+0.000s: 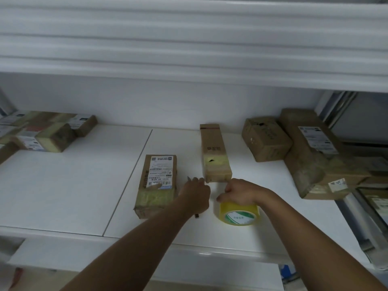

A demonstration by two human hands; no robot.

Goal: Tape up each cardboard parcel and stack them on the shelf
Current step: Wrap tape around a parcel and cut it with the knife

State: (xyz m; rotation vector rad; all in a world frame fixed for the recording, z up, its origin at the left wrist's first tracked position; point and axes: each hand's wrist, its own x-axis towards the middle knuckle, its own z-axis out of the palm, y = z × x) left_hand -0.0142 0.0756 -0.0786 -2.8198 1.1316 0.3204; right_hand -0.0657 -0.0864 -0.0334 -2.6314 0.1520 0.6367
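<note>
On the left of the shelf (63, 185) we are seeing a taped pile of parcels (42, 133) sitting done. In the middle, our left hand (196, 195) is gripping a small cutter by the labelled parcel (156, 185). Our right hand (239, 192) is holding the tape roll (239, 213) under the long parcel (215, 154), and the right pile (304, 152) is looking partly taped, so we think work is left.

A parcel storeroom or mailroom: labelled cardboard parcels (158, 183) lie in groups left and right along a white shelf (84, 185), under another white shelf board (189, 49)

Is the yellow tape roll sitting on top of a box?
No, the yellow tape roll stands on the white shelf, under the right hand.
</note>
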